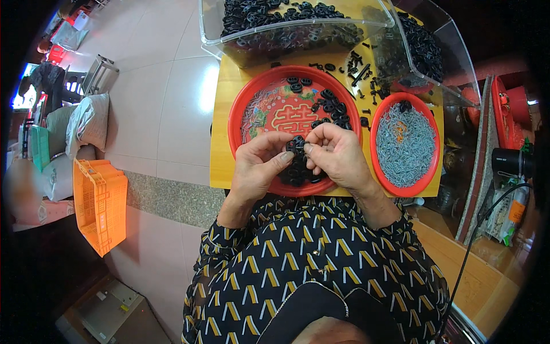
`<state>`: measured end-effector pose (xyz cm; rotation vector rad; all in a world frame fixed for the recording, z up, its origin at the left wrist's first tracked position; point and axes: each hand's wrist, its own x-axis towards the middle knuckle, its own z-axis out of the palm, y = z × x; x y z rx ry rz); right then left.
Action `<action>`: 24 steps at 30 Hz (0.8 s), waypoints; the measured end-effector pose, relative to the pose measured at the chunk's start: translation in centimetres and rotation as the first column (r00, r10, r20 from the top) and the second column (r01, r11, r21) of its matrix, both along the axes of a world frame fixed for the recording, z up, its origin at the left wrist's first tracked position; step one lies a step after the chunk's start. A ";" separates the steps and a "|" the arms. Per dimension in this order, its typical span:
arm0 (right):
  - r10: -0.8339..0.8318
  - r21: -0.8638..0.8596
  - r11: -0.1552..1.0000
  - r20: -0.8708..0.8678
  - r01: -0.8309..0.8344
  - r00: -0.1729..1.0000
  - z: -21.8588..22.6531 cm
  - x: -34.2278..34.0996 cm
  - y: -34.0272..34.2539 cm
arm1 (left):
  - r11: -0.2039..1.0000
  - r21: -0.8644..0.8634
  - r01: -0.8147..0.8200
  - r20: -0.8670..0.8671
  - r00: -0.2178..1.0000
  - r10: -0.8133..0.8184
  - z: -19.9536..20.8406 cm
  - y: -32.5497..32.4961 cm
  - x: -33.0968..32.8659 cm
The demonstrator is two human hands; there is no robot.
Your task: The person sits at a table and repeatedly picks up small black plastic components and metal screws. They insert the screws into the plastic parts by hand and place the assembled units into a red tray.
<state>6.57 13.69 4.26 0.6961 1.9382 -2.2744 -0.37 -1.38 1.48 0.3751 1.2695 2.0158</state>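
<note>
Over the near edge of a round red tray point(235, 109), both my hands meet around a small black plastic part point(297, 145). My left hand point(259, 164) pinches it between thumb and fingers. From the other side, the thumb and fingertips of my right hand point(339, 156) close on the same part. Its exact kind is too small to make out. Below my fingers lies a heap of black plastic parts point(298, 173). More black oval parts point(333, 107) rest on the tray's right side, and thin metal pins point(255, 114) lie along its left side.
A red oval tray point(374, 150) of grey metal screws or pins point(405, 150) stands at right. Two clear bins point(298, 33) of black parts stand at the back of the yellow table point(223, 166). Loose black pieces point(358, 71) lie between. An orange crate point(102, 200) sits on the floor left.
</note>
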 end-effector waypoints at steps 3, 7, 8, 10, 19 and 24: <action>0.018 0.005 1.000 -0.002 -0.018 1.000 0.0 0.0 0.0 | 1.000 0.014 0.003 -0.028 1.000 -0.003 0.1 0.2 0.1; 0.010 -0.010 1.000 -0.017 -0.010 1.000 -0.1 0.0 -0.1 | 0.999 -0.022 0.024 -0.028 0.999 -0.025 0.0 0.2 0.1; 0.013 -0.013 1.000 -0.023 -0.013 1.000 -0.2 0.0 -0.1 | 0.999 -0.025 0.027 -0.026 0.999 -0.028 0.1 0.3 0.2; 0.017 -0.018 1.000 -0.037 -0.018 0.999 -0.3 0.1 -0.1 | 0.999 -0.030 0.035 -0.021 0.999 -0.035 0.2 0.4 0.2; 0.037 -0.104 0.994 -0.034 -0.040 0.999 0.1 -0.1 0.2 | 1.000 -0.012 0.020 0.001 1.000 -0.020 0.3 0.7 0.5; 0.085 -0.238 0.964 -0.136 -0.116 0.987 -0.7 -0.2 0.8 | 1.000 -0.021 0.015 -0.024 1.000 -0.016 -0.1 0.5 0.4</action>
